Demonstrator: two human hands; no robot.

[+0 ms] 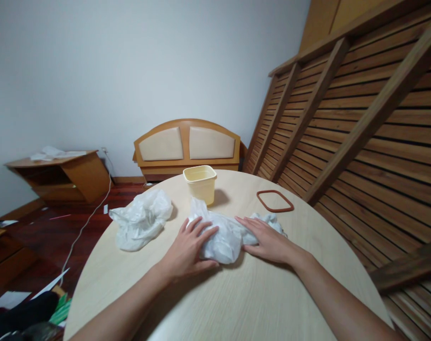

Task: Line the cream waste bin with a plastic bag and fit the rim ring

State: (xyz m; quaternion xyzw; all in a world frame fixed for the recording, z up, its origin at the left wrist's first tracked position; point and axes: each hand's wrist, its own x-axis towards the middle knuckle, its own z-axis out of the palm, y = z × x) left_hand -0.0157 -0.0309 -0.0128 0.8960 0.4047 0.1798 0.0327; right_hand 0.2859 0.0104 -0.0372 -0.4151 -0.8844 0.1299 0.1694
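A crumpled white plastic bag (224, 239) lies on the round pale table (208, 303) between my hands. My left hand (192, 246) rests on the bag's left side, fingers spread. Pressed flat over the bag's right end and a pale bluish bundle (270, 220) is my right hand (265, 239), its fingers stretched out. Another crumpled white bag (142, 220) sits at the table's left. Behind the middle bag stands an open yellow square tub (201, 187). A brown rounded-square ring (275, 210) lies flat toward the back right.
Past the table is a wooden headboard (188, 164) with cream panels. Slatted wooden boards (364, 118) lean along the right. A low desk (73, 175) holding papers stands at the left, with a white cable (82, 229) on the dark red floor.
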